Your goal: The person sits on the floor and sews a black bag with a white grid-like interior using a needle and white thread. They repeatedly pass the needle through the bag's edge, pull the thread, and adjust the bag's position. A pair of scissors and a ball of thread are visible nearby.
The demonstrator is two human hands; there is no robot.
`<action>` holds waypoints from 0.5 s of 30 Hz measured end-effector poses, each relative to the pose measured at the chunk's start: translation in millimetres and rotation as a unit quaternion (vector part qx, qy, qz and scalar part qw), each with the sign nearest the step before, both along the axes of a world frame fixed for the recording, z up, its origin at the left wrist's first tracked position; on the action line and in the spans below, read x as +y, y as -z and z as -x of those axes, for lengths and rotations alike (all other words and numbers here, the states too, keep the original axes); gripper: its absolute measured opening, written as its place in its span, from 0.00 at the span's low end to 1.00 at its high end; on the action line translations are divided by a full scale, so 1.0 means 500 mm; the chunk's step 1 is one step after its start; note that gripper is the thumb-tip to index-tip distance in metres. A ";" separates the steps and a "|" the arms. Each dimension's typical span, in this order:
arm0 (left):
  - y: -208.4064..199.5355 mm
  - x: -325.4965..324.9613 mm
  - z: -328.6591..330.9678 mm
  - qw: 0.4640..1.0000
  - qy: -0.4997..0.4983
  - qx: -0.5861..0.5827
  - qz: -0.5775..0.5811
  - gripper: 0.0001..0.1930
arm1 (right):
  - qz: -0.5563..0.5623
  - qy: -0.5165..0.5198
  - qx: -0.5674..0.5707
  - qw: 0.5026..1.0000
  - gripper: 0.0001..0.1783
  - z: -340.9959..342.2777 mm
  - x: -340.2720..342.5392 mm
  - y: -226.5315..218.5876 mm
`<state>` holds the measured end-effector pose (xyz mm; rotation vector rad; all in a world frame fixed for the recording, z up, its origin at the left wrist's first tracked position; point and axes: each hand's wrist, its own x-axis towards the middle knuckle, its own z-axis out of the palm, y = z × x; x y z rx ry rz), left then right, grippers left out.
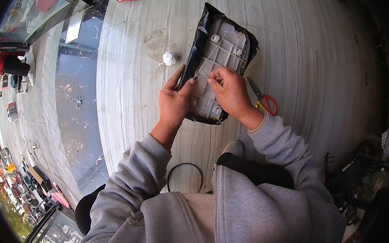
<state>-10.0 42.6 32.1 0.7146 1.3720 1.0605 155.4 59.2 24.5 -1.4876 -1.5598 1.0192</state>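
Black-edged panel (pixel 222 54): between the hands, reaching beyond them.
Left hand (pixel 174 100): clasping its left edge.
Right hand (pixel 232 91): pinching white string (pixel 202 76) over the panel.

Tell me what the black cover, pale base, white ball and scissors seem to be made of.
Black cover: probably imitation leather, glossy with soft folds. Pale base: likely matt moulded plastic, given its ribs. White ball: apparently wound string; fibre unclear. Scissors: dark blades, presumably metal; smooth red and yellow handles, maybe plastic.
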 end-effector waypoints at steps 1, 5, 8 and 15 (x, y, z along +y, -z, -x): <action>-0.001 -0.001 -0.002 1.000 0.002 0.002 -0.009 0.25 | 0.001 0.000 0.002 1.000 0.04 -0.001 0.000 -0.001; 0.007 -0.002 -0.003 0.999 0.001 0.002 -0.036 0.26 | -0.034 -0.018 -0.031 0.999 0.05 -0.002 0.002 -0.008; 0.012 -0.002 -0.003 0.999 0.005 0.010 -0.053 0.26 | -0.074 -0.039 -0.080 0.993 0.05 -0.004 0.008 -0.018; 0.011 -0.002 0.004 0.998 0.019 0.031 -0.050 0.25 | -0.099 -0.096 -0.107 0.985 0.04 -0.010 0.025 -0.027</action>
